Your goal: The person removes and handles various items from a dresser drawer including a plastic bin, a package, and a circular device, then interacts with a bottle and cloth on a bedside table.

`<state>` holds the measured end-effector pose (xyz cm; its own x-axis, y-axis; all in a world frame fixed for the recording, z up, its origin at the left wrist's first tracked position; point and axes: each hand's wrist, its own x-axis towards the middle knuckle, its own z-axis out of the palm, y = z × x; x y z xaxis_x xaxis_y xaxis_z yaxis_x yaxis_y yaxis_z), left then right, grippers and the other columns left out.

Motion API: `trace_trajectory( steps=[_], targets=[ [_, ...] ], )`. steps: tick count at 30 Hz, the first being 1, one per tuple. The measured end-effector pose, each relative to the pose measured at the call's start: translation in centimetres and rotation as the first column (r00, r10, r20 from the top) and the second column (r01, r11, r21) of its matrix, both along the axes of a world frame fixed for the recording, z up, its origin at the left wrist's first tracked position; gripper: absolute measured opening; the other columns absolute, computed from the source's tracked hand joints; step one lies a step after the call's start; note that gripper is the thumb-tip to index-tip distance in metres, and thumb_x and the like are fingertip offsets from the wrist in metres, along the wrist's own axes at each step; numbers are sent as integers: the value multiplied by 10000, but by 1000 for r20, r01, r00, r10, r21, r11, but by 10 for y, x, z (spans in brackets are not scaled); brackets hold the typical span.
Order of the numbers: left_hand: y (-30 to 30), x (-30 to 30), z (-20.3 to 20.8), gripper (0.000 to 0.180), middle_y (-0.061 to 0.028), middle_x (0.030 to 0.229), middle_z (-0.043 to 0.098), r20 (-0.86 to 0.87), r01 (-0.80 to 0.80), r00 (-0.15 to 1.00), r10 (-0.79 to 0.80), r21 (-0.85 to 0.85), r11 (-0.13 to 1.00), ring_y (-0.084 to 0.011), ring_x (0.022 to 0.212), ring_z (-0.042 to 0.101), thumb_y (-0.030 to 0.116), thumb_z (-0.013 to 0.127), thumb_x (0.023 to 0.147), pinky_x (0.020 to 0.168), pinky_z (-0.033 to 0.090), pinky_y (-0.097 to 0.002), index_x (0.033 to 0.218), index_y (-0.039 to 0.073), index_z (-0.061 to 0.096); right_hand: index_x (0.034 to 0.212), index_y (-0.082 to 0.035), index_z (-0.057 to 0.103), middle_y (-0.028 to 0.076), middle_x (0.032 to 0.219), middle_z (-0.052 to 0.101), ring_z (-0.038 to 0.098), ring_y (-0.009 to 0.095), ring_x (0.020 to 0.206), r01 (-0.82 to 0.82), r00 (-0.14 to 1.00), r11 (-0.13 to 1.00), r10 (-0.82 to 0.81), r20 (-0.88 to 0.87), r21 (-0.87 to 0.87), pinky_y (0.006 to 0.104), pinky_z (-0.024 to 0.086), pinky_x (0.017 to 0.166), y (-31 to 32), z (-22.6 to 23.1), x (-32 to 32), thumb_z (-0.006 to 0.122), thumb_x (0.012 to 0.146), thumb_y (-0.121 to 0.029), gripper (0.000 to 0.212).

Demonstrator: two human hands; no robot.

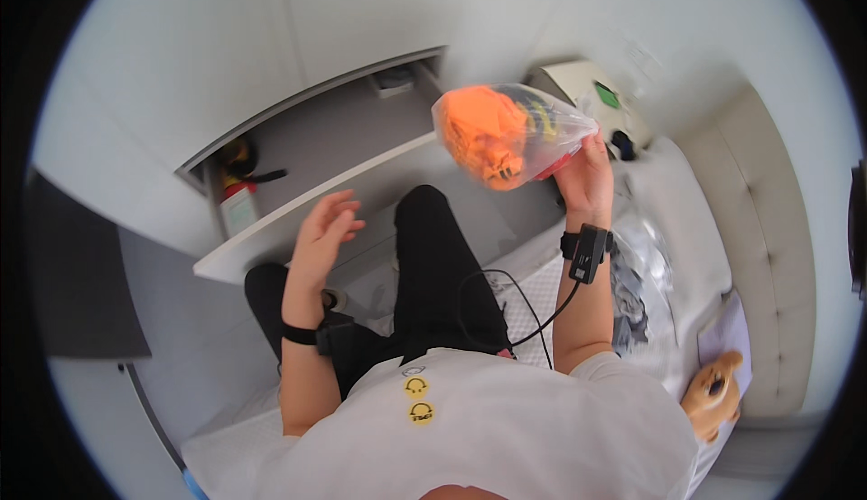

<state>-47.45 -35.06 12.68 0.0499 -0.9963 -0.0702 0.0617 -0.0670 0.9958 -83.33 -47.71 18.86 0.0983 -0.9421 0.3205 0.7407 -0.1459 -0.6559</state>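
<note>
My right hand (584, 175) is raised and grips a clear plastic bag (508, 134) stuffed with bright orange fabric and something dark with yellow stripes. The bag hangs in the air to the left of that hand, above my knee. My left hand (323, 229) floats open at the left, fingers spread, holding nothing, well apart from the bag. Both wrists wear black bands, and a thin black cable runs down from the right one. I sit with black trousers (432, 256) stretched out below the hands.
A long white shelf ledge (298, 202) crosses in front of my knees, with a red-topped canister (237, 204) in its recess. On the bed at my right lie crumpled clear bags with grey clothing (637, 292), a brown plush toy (713, 393) and a cream box (587, 84).
</note>
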Motion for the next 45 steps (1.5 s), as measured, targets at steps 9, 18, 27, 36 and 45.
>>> trace_trajectory(
  steps=[9, 18, 27, 36, 45],
  targets=[
    [16, 27, -3, 456, -101, 1142, 597, -40, -73, 997, 73, 9, 997, -139, 933, 600, 255, 581, 925, 783, 453, -259, 1304, 27, 471, 1036, -66, 523, 52, 1075, 580, 542, 175, 992, -279, 925, 867, 358, -126, 413, 388, 454, 882, -31, 2, 152, 510, 961, -142, 107],
    [22, 67, -40, 372, -97, 1131, 615, -57, -291, 953, 298, 104, 951, -153, 940, 616, 236, 524, 954, 796, 467, -270, 1269, 38, 513, 970, -102, 538, 12, 932, 580, 531, 143, 877, -231, 820, 877, 408, -401, 421, 404, 450, 806, -108, -14, 244, 552, 933, -132, 50],
    [-2, 115, -71, 384, -77, 1088, 625, -206, -426, 863, 462, 197, 883, -137, 897, 604, 312, 474, 979, 774, 450, -258, 1222, 22, 538, 1086, -155, 540, 12, 1096, 578, 524, 172, 996, -149, 260, 804, 593, -762, 575, 505, 436, 883, -235, -129, 342, 648, 852, -148, 258],
    [-23, 150, -70, 497, -140, 1180, 589, -353, -568, 726, 590, 176, 804, -186, 949, 612, 410, 328, 1014, 749, 501, -298, 1244, 6, 505, 1494, -136, 173, 199, 1538, 99, 146, 408, 1398, 161, 336, 528, 765, -549, 834, 688, 233, 1005, -231, -180, 379, 612, 813, -524, 898],
    [-29, 151, -73, 409, -136, 1181, 589, -297, -545, 745, 598, 246, 801, -185, 974, 629, 325, 381, 1012, 624, 523, -234, 1227, -2, 501, 1499, -144, 80, 175, 1538, 129, 183, 403, 1386, -130, 897, -169, 400, 189, 977, 626, 229, 1070, -230, -247, 449, 405, 912, -599, 811]
  ],
)
